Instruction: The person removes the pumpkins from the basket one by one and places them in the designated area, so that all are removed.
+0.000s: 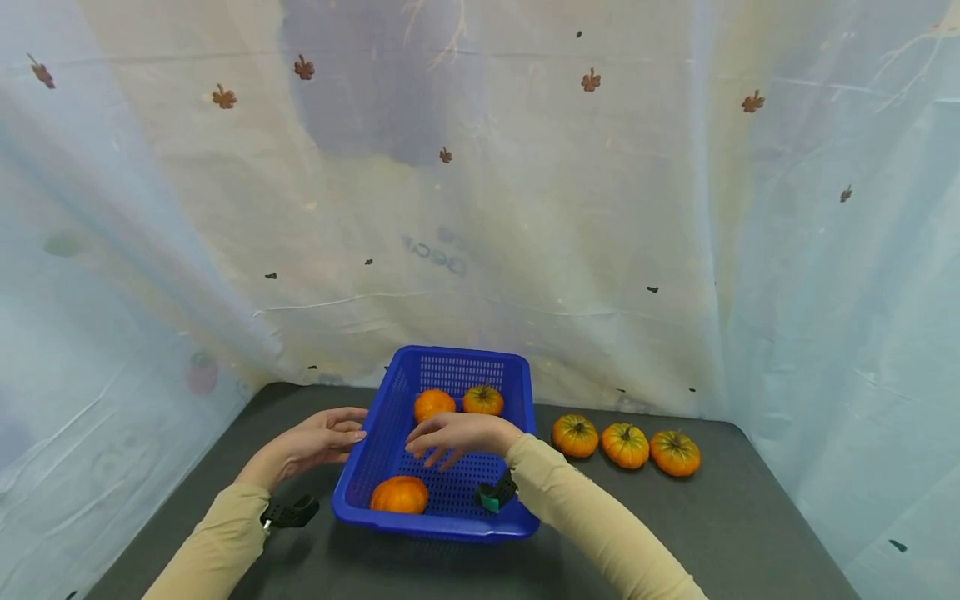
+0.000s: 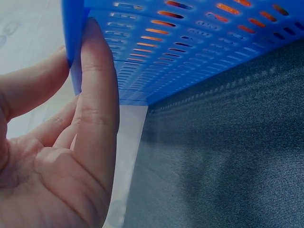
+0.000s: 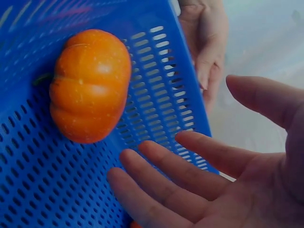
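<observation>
Our left hand (image 1: 318,442) pinches the left rim of the blue rectangular perforated-plastic basket (image 1: 468,367), with the dark grey table (image 1: 600,533) below it. Our right hand (image 1: 461,435) hovers over the basket's inside, fingers loosely spread, gripping nothing. In the basket's near-left corner lies a glossy, ribbed orange pumpkin (image 1: 399,495). We judge the basket light and slightly flexible, best held by opposite rims; the pumpkin looks firm but slippery, so we'd cup its sides, sparing the stem (image 3: 42,79).

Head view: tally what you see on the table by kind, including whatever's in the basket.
Blue basket: 1
Pumpkins: 6 (3 inside the basket, 3 on the table)
Total visible: 7
</observation>
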A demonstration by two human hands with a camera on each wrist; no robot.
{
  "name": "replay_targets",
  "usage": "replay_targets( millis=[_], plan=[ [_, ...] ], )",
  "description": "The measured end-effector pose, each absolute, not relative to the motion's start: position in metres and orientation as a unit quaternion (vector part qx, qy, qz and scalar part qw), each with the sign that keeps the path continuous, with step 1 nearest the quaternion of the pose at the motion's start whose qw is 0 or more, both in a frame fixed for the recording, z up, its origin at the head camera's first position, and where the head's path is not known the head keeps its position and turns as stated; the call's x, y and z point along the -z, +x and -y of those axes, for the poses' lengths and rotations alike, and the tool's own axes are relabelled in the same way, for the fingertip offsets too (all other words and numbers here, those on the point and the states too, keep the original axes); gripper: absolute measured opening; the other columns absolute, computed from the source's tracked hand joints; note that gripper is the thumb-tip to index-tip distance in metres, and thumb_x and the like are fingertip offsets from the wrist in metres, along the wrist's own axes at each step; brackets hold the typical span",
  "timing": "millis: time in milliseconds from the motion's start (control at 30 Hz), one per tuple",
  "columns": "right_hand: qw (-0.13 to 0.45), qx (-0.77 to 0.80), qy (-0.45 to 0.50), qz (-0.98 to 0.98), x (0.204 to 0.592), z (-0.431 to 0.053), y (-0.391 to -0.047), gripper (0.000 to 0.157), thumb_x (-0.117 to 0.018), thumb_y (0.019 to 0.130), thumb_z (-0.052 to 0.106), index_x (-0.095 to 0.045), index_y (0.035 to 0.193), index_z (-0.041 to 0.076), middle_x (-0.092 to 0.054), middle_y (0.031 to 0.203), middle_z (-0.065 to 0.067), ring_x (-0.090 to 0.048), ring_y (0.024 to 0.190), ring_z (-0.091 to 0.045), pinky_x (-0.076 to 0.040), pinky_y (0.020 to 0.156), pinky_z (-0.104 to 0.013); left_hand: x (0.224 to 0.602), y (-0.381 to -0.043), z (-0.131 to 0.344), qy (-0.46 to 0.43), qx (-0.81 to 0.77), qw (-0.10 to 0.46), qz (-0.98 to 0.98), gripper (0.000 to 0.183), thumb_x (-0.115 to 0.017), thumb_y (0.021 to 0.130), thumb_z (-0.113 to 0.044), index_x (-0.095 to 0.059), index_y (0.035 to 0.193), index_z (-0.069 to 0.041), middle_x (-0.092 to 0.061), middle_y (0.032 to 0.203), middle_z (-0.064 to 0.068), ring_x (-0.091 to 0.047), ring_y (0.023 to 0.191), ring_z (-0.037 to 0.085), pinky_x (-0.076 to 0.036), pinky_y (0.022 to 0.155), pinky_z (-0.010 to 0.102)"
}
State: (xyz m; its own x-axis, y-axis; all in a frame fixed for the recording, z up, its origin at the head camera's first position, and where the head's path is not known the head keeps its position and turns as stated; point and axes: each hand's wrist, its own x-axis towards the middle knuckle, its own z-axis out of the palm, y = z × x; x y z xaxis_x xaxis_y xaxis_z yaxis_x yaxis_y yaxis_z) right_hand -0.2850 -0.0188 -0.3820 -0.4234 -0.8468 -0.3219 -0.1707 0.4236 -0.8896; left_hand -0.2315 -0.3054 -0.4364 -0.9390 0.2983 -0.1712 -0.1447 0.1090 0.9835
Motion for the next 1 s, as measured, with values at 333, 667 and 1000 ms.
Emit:
replay_targets(
  millis=[333, 667, 1000],
  plan=[
    [0.43, 0.364, -0.334, -0.756, 0.386, 0.035, -0.281, 0.041, -0.059, 0.096, 0.032, -0.058, 0.129, 0.008, -0.061, 0.122, -0.008, -0.058, 0.11, -0.031, -0.05, 0.089, -0.048, 0.435, -0.233, 0.306, 0.052, -0.664, 0.17, -0.726, 0.065, -0.059, 0.097, -0.017, -0.023, 0.146, 0.005, -0.056, 0.124, 0.018, -0.06, 0.107, 0.03, -0.05, 0.09, 0.045],
    [0.445, 0.326, -0.32, -0.77, 0.391, 0.052, -0.281, 0.043, -0.061, 0.094, 0.036, -0.059, 0.128, 0.009, -0.057, 0.127, -0.01, -0.06, 0.107, -0.028, -0.05, 0.088, -0.05, 0.437, -0.232, 0.308, 0.061, -0.663, 0.174, -0.726, 0.064, -0.057, 0.098, -0.018, -0.022, 0.146, 0.006, -0.056, 0.124, 0.019, -0.06, 0.108, 0.031, -0.05, 0.09, 0.045],
    [0.457, 0.302, -0.318, -0.774, 0.396, 0.064, -0.284, 0.045, -0.066, 0.091, 0.033, -0.059, 0.128, 0.009, -0.061, 0.118, -0.002, -0.06, 0.105, -0.027, -0.052, 0.085, -0.048, 0.435, -0.231, 0.307, 0.058, -0.661, 0.171, -0.728, 0.063, -0.057, 0.098, -0.016, -0.022, 0.145, 0.006, -0.055, 0.125, 0.02, -0.06, 0.108, 0.031, -0.05, 0.09, 0.045]
  ],
)
